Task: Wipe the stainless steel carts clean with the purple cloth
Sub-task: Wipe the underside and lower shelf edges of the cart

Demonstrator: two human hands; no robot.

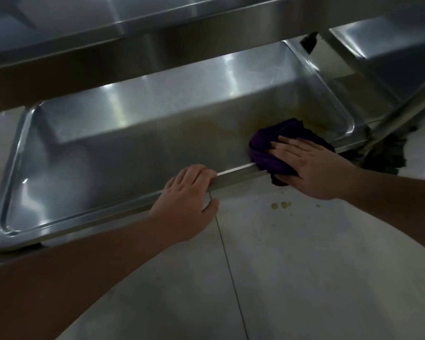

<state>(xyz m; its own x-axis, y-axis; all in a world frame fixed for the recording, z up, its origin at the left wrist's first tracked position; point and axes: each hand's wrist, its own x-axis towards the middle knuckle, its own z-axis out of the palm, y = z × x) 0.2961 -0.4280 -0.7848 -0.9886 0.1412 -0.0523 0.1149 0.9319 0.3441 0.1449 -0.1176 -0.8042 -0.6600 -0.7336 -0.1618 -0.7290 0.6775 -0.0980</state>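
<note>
Over the lower shelf: a person leans in under the upper tier of a stainless steel cart (pixel 138 153), both bare arms reaching forward
Cloth: the purple cloth (pixel 275 148) lies bunched on the near right of the shelf, draped over the front rim (pixel 233 173) with one corner hanging below it
Right hand: the right hand (pixel 312 165) lies flat and open on the cloth, fingers spread, pressing rather than gripping
Left hand: the left hand (pixel 189 192) curls its fingers over the front rim, thumb beneath, closed on the edge to brace
Residue: a yellowish film (pixel 312 123) shows in the right corner behind the cloth; small crumbs (pixel 280 205) dot the floor tiles (pixel 292 266) below
Handling: the cloth looks soft, light and limp, likely to bunch under the palm, so broad flat pressure should suit it; the steel looks rigid and slick, best steadied by its folded rim
Background: a dark mop head (pixel 385 153) rests beside the cart's right end
</note>
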